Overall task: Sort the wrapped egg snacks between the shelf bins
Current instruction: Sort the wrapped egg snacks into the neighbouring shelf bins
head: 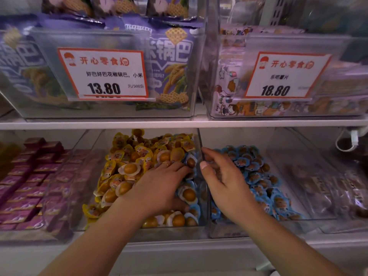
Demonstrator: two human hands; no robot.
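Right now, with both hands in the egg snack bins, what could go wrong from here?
1. Blue-wrapped snacks lie along the right edge of the yellow bin; the left hand covers some, so strays may be missed.
2. The yellow-wrapped snacks are heaped high at the back, so raking could push some over the divider.
3. The right hand hovers over the blue bin; I cannot tell whether it holds anything.
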